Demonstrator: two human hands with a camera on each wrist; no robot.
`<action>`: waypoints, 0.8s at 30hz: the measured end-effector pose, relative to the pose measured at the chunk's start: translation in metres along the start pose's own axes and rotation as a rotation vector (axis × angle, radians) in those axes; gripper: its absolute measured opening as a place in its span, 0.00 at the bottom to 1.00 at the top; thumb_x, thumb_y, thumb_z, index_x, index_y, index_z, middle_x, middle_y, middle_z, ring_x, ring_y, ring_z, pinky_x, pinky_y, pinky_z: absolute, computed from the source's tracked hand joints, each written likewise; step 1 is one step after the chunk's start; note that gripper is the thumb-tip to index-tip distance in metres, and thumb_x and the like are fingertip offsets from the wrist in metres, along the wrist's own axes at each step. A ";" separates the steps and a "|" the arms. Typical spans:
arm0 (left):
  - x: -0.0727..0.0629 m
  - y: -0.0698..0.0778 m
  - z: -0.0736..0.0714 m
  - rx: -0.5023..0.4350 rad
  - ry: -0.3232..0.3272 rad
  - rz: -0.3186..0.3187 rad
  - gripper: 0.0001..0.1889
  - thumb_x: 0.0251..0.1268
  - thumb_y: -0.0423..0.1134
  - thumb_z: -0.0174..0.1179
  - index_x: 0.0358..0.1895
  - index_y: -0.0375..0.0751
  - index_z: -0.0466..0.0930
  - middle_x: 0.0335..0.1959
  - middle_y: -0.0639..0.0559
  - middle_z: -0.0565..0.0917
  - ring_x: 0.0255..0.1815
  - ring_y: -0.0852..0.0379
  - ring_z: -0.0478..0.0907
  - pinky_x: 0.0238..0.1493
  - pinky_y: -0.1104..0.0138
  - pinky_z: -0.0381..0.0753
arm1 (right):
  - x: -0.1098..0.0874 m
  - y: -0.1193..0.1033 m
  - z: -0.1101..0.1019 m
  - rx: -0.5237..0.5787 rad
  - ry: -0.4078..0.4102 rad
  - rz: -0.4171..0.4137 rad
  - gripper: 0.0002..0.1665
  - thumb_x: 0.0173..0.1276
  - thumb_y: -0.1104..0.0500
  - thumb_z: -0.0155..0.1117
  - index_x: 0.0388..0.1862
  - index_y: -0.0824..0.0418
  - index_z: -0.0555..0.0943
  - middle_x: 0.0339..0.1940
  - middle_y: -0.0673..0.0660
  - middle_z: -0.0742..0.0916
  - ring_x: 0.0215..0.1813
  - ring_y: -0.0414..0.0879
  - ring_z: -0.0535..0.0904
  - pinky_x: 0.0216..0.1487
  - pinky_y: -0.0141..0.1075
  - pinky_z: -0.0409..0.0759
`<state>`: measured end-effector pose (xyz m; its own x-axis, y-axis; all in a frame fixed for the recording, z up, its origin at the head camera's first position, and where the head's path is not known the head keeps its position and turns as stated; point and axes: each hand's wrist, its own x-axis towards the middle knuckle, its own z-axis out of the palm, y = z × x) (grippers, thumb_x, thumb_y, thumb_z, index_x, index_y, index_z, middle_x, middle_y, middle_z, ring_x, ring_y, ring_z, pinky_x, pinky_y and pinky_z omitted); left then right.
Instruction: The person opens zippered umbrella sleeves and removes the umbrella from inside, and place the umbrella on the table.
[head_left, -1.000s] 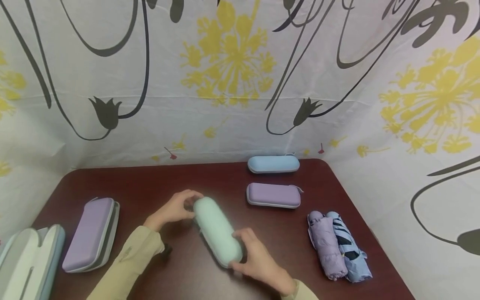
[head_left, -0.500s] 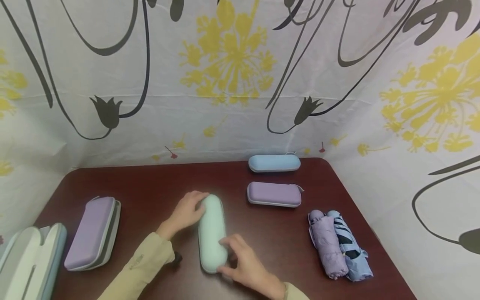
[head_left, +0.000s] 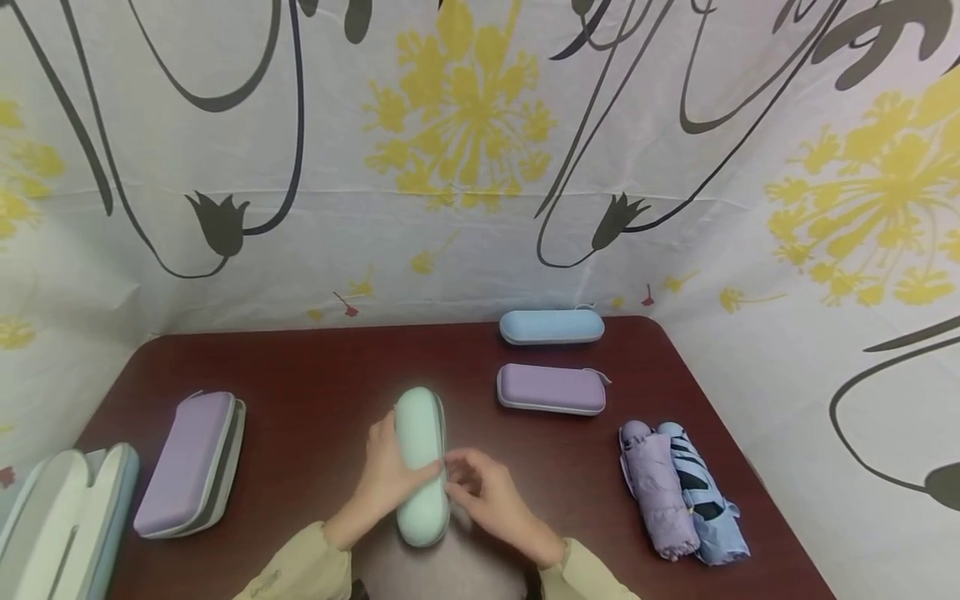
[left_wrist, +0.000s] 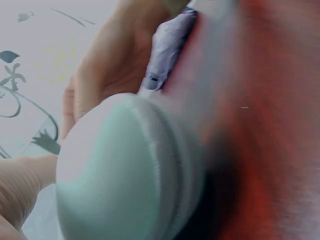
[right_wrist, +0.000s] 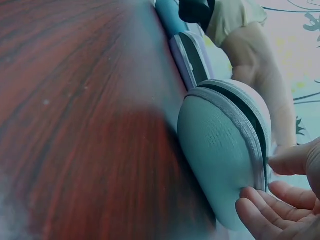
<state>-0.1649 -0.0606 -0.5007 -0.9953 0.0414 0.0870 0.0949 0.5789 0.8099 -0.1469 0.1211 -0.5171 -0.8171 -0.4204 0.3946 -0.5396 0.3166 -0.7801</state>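
A mint green zip case [head_left: 417,429] lies lengthwise on the dark red-brown table, in front of the person. The left hand [head_left: 381,475] grips it from the left, with the thumb across its top. At its right edge, the right hand [head_left: 491,496] has thumb and fingers bent around the zipper side. The right wrist view shows a dark gap between the two shells of the case [right_wrist: 215,135], with right fingertips [right_wrist: 248,192] on the zipper edge and the thumb at the gap. The case's rounded end [left_wrist: 110,170] fills the middle of the left wrist view.
At left lie a purple case [head_left: 187,467], its shells parted, and an open pale blue case [head_left: 71,525] with a white inside. A purple case [head_left: 551,389] and a blue case [head_left: 551,327] stand back right. Folded purple [head_left: 660,496] and blue umbrellas [head_left: 712,508] lie at right.
The mint case has turned from slanting to nearly straight. The left hand has slid down its side and laid the thumb over it; the right hand has moved up its right edge.
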 end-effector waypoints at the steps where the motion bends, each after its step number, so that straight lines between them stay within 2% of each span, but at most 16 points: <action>1: -0.002 0.000 0.000 -0.006 -0.004 0.000 0.49 0.43 0.45 0.72 0.65 0.23 0.55 0.56 0.29 0.65 0.54 0.37 0.65 0.46 0.47 0.73 | 0.001 0.000 0.000 -0.007 0.000 -0.012 0.20 0.57 0.72 0.64 0.50 0.67 0.76 0.38 0.59 0.83 0.36 0.46 0.81 0.35 0.29 0.80; 6: -0.003 -0.001 -0.002 -0.008 -0.014 0.018 0.48 0.38 0.47 0.73 0.62 0.24 0.60 0.50 0.32 0.69 0.51 0.40 0.66 0.44 0.50 0.73 | 0.005 -0.001 0.003 -0.021 -0.003 -0.052 0.22 0.52 0.77 0.65 0.48 0.70 0.77 0.35 0.61 0.82 0.34 0.51 0.82 0.36 0.30 0.80; 10: -0.002 -0.004 -0.002 0.038 -0.028 0.029 0.52 0.32 0.50 0.75 0.63 0.25 0.59 0.50 0.33 0.69 0.50 0.41 0.67 0.44 0.51 0.73 | 0.008 -0.002 0.003 0.010 -0.013 -0.025 0.22 0.50 0.78 0.67 0.46 0.73 0.76 0.33 0.64 0.83 0.33 0.56 0.82 0.35 0.35 0.82; 13: -0.003 -0.005 -0.003 0.069 -0.053 0.017 0.55 0.31 0.50 0.75 0.65 0.25 0.56 0.52 0.31 0.66 0.49 0.41 0.68 0.42 0.50 0.74 | 0.008 -0.003 0.002 0.011 -0.026 0.011 0.22 0.51 0.75 0.67 0.47 0.72 0.76 0.34 0.63 0.83 0.34 0.54 0.83 0.36 0.34 0.81; 17: -0.003 -0.006 -0.008 0.035 -0.076 0.018 0.50 0.32 0.43 0.73 0.63 0.26 0.59 0.49 0.33 0.70 0.46 0.43 0.71 0.39 0.52 0.76 | 0.008 -0.002 0.001 0.006 -0.036 0.039 0.23 0.52 0.75 0.67 0.48 0.71 0.75 0.35 0.62 0.83 0.34 0.53 0.83 0.38 0.33 0.81; 20: -0.004 -0.007 -0.014 -0.061 -0.114 -0.046 0.47 0.33 0.38 0.72 0.63 0.26 0.61 0.48 0.34 0.73 0.44 0.44 0.74 0.39 0.54 0.77 | 0.007 0.001 0.000 0.007 -0.037 0.050 0.23 0.51 0.75 0.68 0.48 0.71 0.76 0.34 0.62 0.83 0.34 0.53 0.83 0.38 0.33 0.81; 24: -0.008 -0.010 -0.026 -0.219 -0.190 -0.203 0.47 0.40 0.38 0.70 0.66 0.25 0.55 0.52 0.32 0.73 0.47 0.42 0.75 0.44 0.51 0.77 | 0.008 0.002 -0.001 -0.017 -0.025 0.052 0.26 0.49 0.74 0.69 0.50 0.71 0.75 0.36 0.62 0.83 0.36 0.52 0.82 0.37 0.31 0.81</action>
<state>-0.1575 -0.0883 -0.4945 -0.9776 0.1066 -0.1815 -0.1243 0.4033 0.9066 -0.1547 0.1195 -0.5150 -0.8388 -0.4239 0.3415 -0.5002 0.3528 -0.7907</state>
